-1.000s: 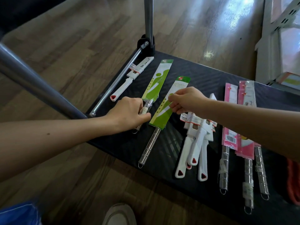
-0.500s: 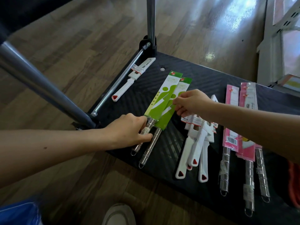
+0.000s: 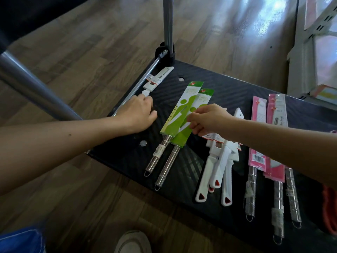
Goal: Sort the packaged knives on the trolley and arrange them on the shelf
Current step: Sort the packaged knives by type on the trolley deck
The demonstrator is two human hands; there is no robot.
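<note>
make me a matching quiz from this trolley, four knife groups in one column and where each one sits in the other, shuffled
Things
1 green-packaged knives
2 lone white knife
3 white-handled pile
4 pink-packaged knives

Places
a beside the rail, handle under the left hand
b rightmost knives on the trolley
c pinched by the right hand
d between the green and pink packs

Pairs: 1-c, 2-a, 3-d, 4-b
</note>
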